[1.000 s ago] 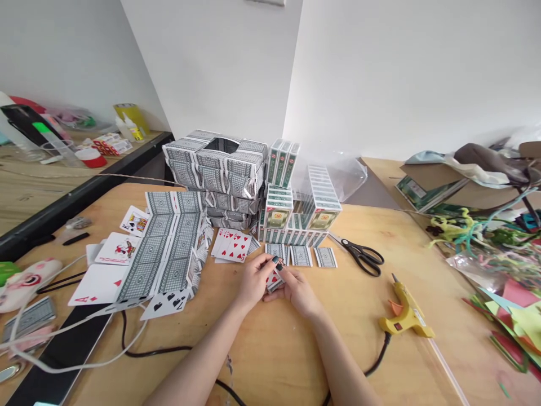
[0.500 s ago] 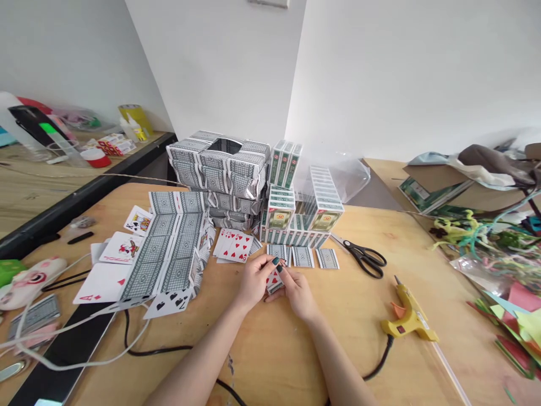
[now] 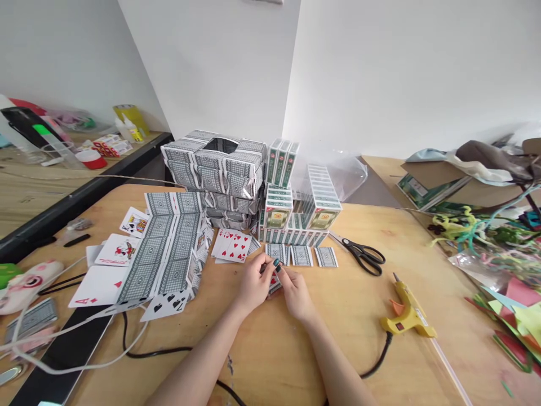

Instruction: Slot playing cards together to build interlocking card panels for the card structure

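The left hand (image 3: 252, 286) and the right hand (image 3: 299, 294) are meeting above the middle of the tabletop (image 3: 270, 361), both gripping a small card with red pips (image 3: 274, 284) between thumbs and fingers. The hands are partly hiding this card. Just to the far side, three pattern-backed cards (image 3: 301, 256) are lying in a row; stacked card boxes (image 3: 278, 219) are standing beyond them. A spread of heart cards (image 3: 232, 246) is lying to the left. Black-handled scissors (image 3: 354, 247) are resting to the right, with a yellow glue gun (image 3: 406, 320) lying nearer.
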### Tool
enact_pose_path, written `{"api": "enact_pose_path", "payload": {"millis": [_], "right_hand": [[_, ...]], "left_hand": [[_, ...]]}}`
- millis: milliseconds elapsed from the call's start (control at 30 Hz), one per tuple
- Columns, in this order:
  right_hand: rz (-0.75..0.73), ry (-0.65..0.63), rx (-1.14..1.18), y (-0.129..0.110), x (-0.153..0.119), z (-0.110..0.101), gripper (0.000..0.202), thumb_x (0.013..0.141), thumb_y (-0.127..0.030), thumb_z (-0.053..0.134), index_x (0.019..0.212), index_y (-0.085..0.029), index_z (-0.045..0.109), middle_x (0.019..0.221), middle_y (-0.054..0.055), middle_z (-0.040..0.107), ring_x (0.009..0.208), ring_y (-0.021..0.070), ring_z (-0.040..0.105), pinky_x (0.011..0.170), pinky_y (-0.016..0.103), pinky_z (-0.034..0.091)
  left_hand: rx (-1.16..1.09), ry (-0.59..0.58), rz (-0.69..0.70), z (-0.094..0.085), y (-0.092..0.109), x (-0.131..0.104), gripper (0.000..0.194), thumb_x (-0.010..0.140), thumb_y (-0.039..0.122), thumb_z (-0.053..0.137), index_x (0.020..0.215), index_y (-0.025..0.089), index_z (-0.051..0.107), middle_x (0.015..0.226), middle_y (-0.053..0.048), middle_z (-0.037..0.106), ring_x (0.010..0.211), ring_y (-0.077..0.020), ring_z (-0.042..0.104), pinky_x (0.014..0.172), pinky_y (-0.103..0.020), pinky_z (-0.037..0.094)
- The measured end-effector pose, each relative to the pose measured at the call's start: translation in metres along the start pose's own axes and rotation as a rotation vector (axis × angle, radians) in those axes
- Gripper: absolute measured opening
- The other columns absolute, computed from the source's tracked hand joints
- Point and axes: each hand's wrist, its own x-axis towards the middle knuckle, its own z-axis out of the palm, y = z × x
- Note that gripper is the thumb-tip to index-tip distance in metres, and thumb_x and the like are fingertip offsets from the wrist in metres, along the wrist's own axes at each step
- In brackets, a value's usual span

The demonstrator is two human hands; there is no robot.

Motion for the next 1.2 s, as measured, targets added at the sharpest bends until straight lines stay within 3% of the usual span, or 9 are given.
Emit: {"api": "enact_pose_path", "payload": {"millis": [267,667,867,1033,1200], "right_hand": [[-0.116,0.055,-0.19,-0.0018,-0.0007,-0.0032,0.032,0.081,-0.041,0.041,0.06,-0.017,0.045,0.058,-0.002,0.041,0.054,0.011,0.035,0.051,0.023,0.031],[-0.045,0.137,-0.214,-0.0016,-0.0003,-0.0026,0.029,0.073,-0.027,0.038,0.048,-0.02,0.025,0.048,-0.005,0.023,0.047,0.0074,0.02,0.043,0.021,0.018],[0.025,0.098,-0.079,-0.0049,-0.0034,0.0019,0.023,0.07,-0.023,0.034,0.048,-0.019,0.038,0.04,-0.005,0.036,0.037,0.0082,0.033,0.038,0.02,0.027],[0.09,-0.005,0.005,-0.0012,-0.0045,0.0013,0.022,0.071,-0.023,0.033,0.064,-0.016,0.053,0.041,-0.002,0.051,0.039,0.0144,0.051,0.037,0.022,0.037],[0.086,-0.085,0.034,0.0006,-0.0031,-0.0026,0.028,0.069,-0.022,0.032,0.078,-0.014,0.057,0.049,0.001,0.06,0.046,0.0178,0.059,0.041,0.024,0.043]], "left_hand": [[0.195,0.023,0.102,0.0,-0.0004,-0.0013,0.02,0.082,0.027,0.039,0.067,0.017,0.05,0.065,-0.001,0.054,0.062,-0.0129,0.048,0.056,-0.022,0.036],[0.301,0.051,0.09,0.005,0.001,-0.0038,0.022,0.079,0.029,0.04,0.062,0.017,0.046,0.061,0.0,0.055,0.059,-0.0122,0.05,0.056,-0.022,0.037],[0.317,0.075,0.079,0.0022,0.0024,-0.0018,0.021,0.078,0.029,0.042,0.062,0.017,0.047,0.056,0.002,0.053,0.054,-0.0107,0.048,0.053,-0.021,0.035],[0.303,0.063,0.051,0.0004,0.0017,-0.0004,0.024,0.079,0.031,0.041,0.062,0.017,0.048,0.053,0.003,0.051,0.051,-0.0101,0.047,0.051,-0.021,0.035],[0.299,0.068,0.024,0.0007,-0.003,0.0008,0.025,0.079,0.032,0.041,0.062,0.017,0.049,0.055,0.002,0.053,0.053,-0.0108,0.049,0.051,-0.02,0.035]]}}
